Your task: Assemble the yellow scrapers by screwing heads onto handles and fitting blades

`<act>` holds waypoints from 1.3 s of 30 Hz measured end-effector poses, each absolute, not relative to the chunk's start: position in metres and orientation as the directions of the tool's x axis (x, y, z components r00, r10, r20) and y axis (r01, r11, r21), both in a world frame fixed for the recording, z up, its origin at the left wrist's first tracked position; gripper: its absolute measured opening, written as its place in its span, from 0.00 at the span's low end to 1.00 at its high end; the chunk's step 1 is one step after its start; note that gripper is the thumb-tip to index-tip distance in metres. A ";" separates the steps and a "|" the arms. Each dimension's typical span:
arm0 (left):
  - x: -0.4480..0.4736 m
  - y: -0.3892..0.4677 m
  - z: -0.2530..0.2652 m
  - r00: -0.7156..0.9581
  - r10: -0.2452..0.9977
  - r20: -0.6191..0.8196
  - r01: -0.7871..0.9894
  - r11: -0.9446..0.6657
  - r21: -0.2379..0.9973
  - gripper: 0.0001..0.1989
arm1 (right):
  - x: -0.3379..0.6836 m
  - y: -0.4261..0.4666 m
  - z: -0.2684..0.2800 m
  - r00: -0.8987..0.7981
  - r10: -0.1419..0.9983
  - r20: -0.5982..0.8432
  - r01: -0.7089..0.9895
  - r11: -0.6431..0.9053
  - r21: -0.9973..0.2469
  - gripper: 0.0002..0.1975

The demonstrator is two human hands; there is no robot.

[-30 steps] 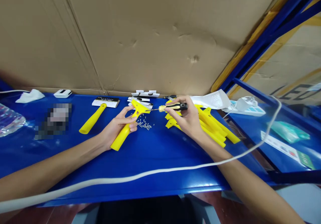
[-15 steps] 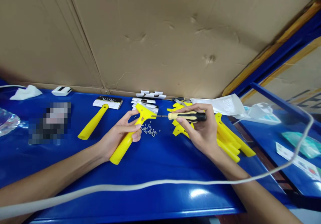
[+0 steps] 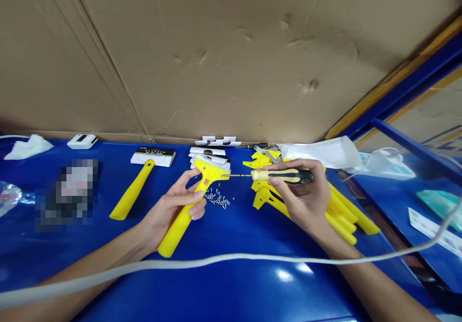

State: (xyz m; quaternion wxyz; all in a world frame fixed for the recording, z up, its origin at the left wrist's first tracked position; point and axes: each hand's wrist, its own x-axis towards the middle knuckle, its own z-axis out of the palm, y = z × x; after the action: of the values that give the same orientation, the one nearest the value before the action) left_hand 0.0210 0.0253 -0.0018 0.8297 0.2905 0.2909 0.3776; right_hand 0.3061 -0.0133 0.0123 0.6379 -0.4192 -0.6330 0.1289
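Observation:
My left hand point(image 3: 180, 204) is closed round the grip of a yellow plastic scraper handle point(image 3: 177, 233), whose wide forked head points up and away from me. In my right hand point(image 3: 306, 194) is a screwdriver point(image 3: 283, 175) with a cream-and-black grip, held level. Its thin shaft points left, and the tip meets the right side of the yellow head. Whether a screw sits at the tip is too small to tell. Small loose screws and nuts point(image 3: 218, 199) lie on the blue table just behind the held handle. More yellow scraper handles point(image 3: 341, 206) are piled under and beside my right hand.
Another yellow handle point(image 3: 132, 192) leans on a black-and-white box point(image 3: 153, 157). Folded white cards point(image 3: 207, 152) and a white plastic bag point(image 3: 323, 152) lie along the cardboard wall point(image 3: 216, 71). A white cable point(image 3: 238, 258) crosses the view in front of my forearms.
The camera view has shifted a little, so things sit lower. My right hand and the screwdriver grip are slightly farther right from the yellow head, with more shaft showing. Both holds stay the same.

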 end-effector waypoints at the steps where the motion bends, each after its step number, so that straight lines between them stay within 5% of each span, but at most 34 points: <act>1: 0.021 0.026 -0.001 0.539 0.799 -0.267 -0.469 0.548 0.693 0.24 | 0.308 -0.012 0.014 0.188 0.679 0.710 0.373 0.619 -0.691 0.17; 5: 0.021 0.029 0.000 0.481 0.818 -0.314 -0.532 0.557 0.637 0.28 | 0.312 -0.012 0.018 0.249 0.658 0.710 0.365 0.616 -0.698 0.16; 9: 0.020 0.030 0.002 0.443 0.833 -0.330 -0.548 0.543 0.636 0.29 | 0.312 -0.012 0.013 0.144 0.754 0.640 0.332 0.573 -0.749 0.17; 23: 0.017 0.025 0.002 0.479 0.855 -0.200 -0.525 0.462 0.715 0.27 | 0.308 -0.008 -0.002 0.018 0.896 0.443 0.225 0.429 -0.875 0.16; 39: 0.011 0.027 0.003 0.449 0.850 -0.275 -0.594 0.514 0.618 0.32 | 0.308 -0.006 0.006 0.099 0.837 0.538 0.147 0.522 -0.840 0.17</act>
State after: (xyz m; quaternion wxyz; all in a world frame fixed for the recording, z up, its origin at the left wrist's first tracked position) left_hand 0.0107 0.0268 0.0034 0.8215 0.2228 0.2867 0.4395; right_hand 0.3081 -0.0056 0.0065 0.6226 -0.4025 -0.6113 0.2770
